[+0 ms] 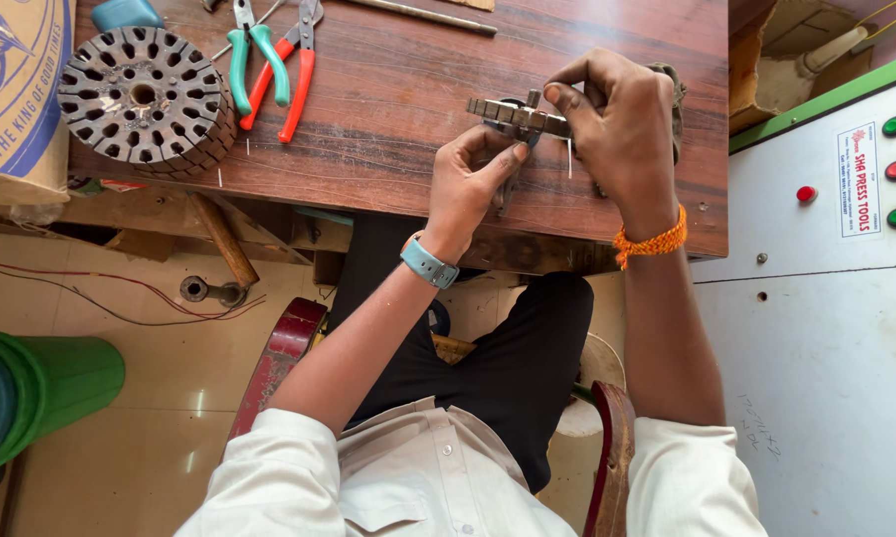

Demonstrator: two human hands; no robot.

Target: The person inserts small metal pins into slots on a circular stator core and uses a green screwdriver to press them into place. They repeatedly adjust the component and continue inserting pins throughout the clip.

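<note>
Together, left hand (pixel 473 174) and right hand (pixel 617 124) gripped slotted metal piece (pixel 516 114) over wooden table (pixel 388 89), fingers clamped on it; pliers (pixel 259 65) well apart.

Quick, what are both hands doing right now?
Left hand: closed, pinching the small ridged grey metal part from below.
Right hand: closed, fingers gripping the same part from above.

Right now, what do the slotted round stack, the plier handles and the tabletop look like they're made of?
Slotted round stack: apparently thin metal plates, dull grey-brown, layered edges showing. Plier handles, green and red: seemingly smooth plastic or rubber sleeves over metal. Tabletop: reddish-brown wood grain, possibly laminate, slightly glossy.
</note>
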